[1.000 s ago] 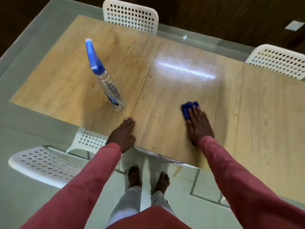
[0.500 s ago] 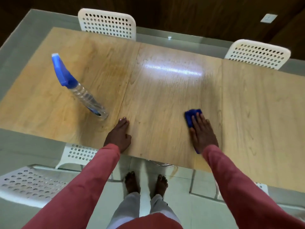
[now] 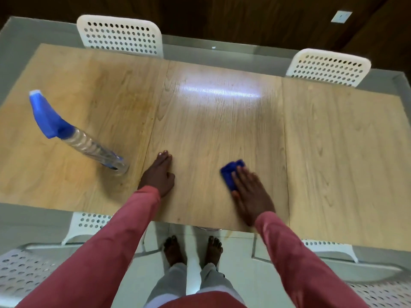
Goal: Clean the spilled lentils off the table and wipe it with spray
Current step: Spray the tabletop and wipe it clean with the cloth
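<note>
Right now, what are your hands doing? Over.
Left hand flat on table, holding nothing. Right hand pressing blue cloth flat. Spray bottle upright, left. No lentils visible.

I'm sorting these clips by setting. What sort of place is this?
Probably a home dining area: a wood-grain dining table ringed by white perforated plastic chairs, on a pale tiled floor. The person stands barefoot, which suggests a home, though that is not certain.
</note>
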